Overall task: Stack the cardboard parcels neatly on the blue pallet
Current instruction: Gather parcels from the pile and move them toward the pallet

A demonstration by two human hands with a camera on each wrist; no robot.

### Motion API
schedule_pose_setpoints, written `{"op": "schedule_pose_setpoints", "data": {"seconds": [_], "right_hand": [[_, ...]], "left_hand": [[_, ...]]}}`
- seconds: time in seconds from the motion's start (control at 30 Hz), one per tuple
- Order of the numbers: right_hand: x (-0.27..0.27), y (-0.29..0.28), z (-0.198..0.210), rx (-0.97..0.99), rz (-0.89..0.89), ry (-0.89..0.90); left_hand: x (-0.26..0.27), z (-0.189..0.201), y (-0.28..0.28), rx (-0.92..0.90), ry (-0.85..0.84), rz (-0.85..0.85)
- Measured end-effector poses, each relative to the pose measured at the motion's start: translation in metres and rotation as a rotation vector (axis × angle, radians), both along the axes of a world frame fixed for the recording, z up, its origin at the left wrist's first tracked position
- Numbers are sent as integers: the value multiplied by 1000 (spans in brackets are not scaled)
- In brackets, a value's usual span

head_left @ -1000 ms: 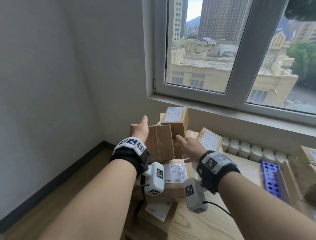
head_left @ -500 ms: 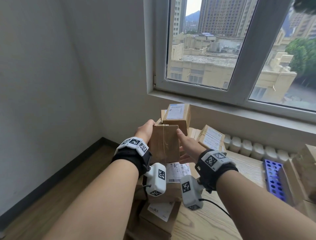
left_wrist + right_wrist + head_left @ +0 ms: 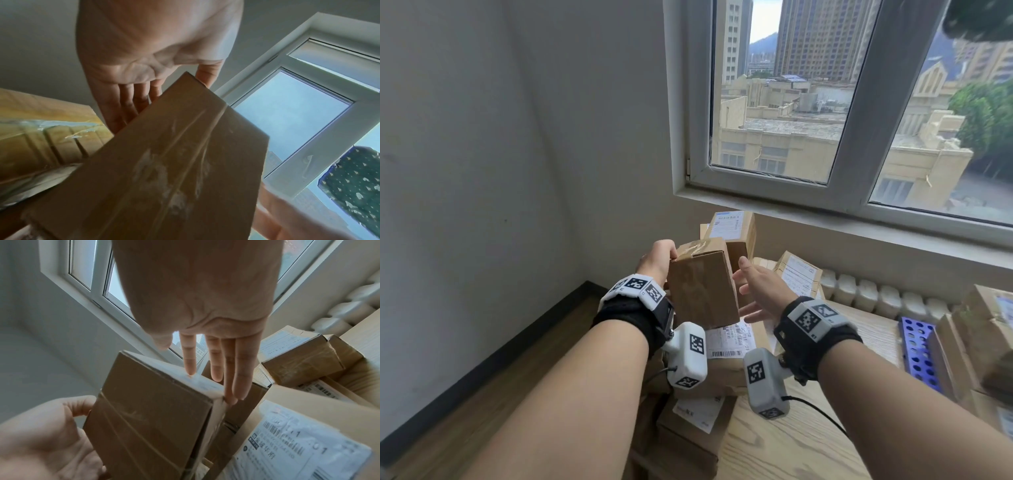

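My left hand [image 3: 657, 260] grips a small plain cardboard parcel [image 3: 702, 291] by its upper left edge and holds it tilted above the pile. In the left wrist view the fingers [image 3: 131, 104] lie behind the parcel [image 3: 174, 170]. My right hand [image 3: 756, 291] is open just right of it. In the right wrist view its straight fingertips [image 3: 232, 395] touch the parcel's [image 3: 148, 415] right edge. A blue perforated pallet [image 3: 917, 353] lies at the right on the table, partly hidden by parcels.
Several labelled parcels [image 3: 726, 346] are piled under my hands at the wooden table's [image 3: 791, 445] left end, with a tall one [image 3: 732, 229] behind. More parcels [image 3: 986, 325] stand at the right. A white radiator [image 3: 876, 294] runs under the window.
The parcel has come up off the pile and tipped toward me in my left hand. My right hand has let go of its side and opened.
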State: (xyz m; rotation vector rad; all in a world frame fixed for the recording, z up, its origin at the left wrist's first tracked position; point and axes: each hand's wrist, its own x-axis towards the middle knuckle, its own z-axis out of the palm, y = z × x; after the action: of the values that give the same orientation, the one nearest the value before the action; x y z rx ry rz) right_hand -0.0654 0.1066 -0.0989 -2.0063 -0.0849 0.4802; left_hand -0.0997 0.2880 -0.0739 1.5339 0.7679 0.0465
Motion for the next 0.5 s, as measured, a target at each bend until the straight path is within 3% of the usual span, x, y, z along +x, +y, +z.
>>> {"op": "schedule_pose_setpoints", "data": {"seconds": [0.33,0.5], "right_hand": [[-23,-65,17,265,-96,-2],[-36,-117,21,254,-140,-82]], "left_hand": [[-40,21,-49,-114,-150,10],[-42,25,-109,-138,-155,-177]]}}
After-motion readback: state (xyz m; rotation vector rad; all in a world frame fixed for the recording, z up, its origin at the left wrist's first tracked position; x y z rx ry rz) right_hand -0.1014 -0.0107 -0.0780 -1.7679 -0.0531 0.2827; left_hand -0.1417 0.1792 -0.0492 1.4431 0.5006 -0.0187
